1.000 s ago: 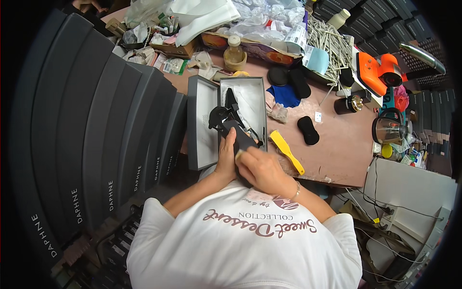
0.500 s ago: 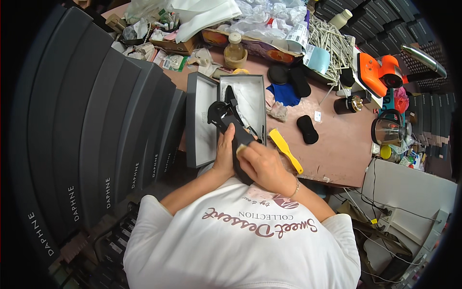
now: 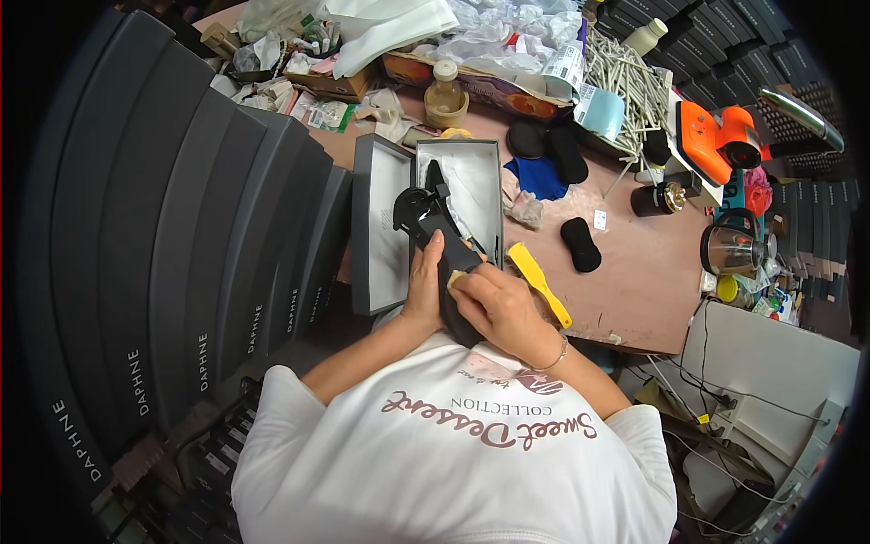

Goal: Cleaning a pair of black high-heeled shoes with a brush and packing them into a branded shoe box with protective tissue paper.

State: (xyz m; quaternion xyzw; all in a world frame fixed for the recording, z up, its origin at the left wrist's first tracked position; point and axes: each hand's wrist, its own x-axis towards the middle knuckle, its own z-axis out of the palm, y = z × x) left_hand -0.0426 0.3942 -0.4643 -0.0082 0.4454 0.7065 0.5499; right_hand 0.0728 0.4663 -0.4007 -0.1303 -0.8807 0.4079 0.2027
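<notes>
A black strappy sandal (image 3: 459,256) is held at a slant in front of my chest, its strap end pointing away from me. My left hand (image 3: 422,295) is closed round its side, with the thumb lying along it. Pinched in the fingertips of my right hand (image 3: 507,311) is a small pale-yellow piece (image 3: 456,276), pressed against the sandal's flat dark surface; its kind is unclear. Just beyond lies an open grey shoe box (image 3: 499,195) lined with white paper, with its lid (image 3: 364,236) at the left. Part of the box is hidden by the sandal.
On the pink table (image 3: 625,290) a yellow-handled tool (image 3: 542,288) lies right of my hand, near black pads (image 3: 580,244) and a blue cloth (image 3: 540,178). A bottle (image 3: 445,98) stands behind the box. Stacked grey shoe boxes (image 3: 208,227) rise at the left.
My right hand has shifted slightly along the sandal with the pale piece still in its fingers. The left hand keeps its hold.
</notes>
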